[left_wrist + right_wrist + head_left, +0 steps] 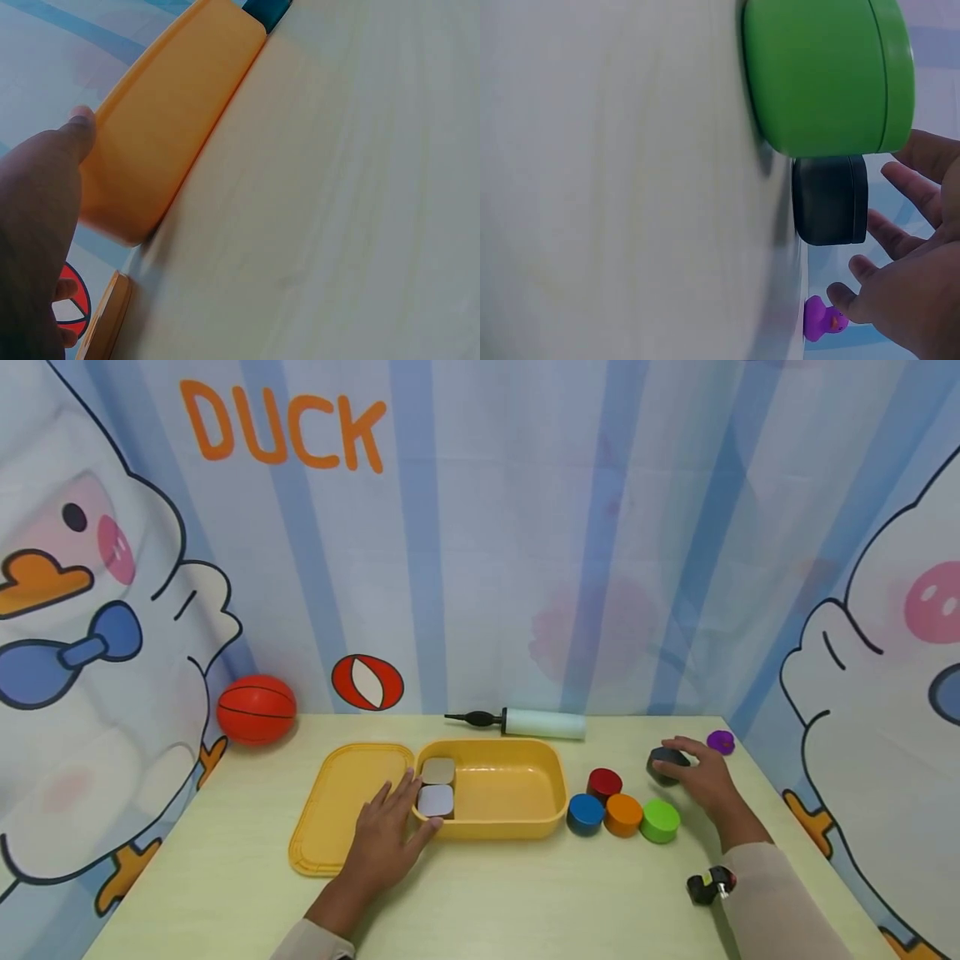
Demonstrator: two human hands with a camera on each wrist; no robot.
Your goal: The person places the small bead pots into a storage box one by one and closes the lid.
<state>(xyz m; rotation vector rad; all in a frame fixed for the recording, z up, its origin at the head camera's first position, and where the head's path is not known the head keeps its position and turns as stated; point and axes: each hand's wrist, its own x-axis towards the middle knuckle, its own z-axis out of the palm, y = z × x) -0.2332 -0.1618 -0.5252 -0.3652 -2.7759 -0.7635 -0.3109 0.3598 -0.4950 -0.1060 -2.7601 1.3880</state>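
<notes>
My left hand point(384, 839) rests at the left end of the yellow bin point(498, 831), its thumb point(84, 124) touching the near wall and its fingers spread. Inside the bin's left end stand a beige box point(438, 770) and a pale white box point(436, 800), both small with rounded corners. Over at the right, my right hand point(703, 774) is above a black box point(667, 766), fingers spread about its top. In the right wrist view the fingers look loose over the black box point(829, 200); contact is unclear. A green box point(660, 821) stands nearer.
Blue point(585, 814), orange point(623, 815) and red point(604, 783) boxes cluster right of the bin. A yellow lid point(330, 827) lies left. Behind are a pump point(543, 723), a red ball point(257, 710) and a purple toy duck point(721, 742). A small black object point(705, 888) is by the right sleeve.
</notes>
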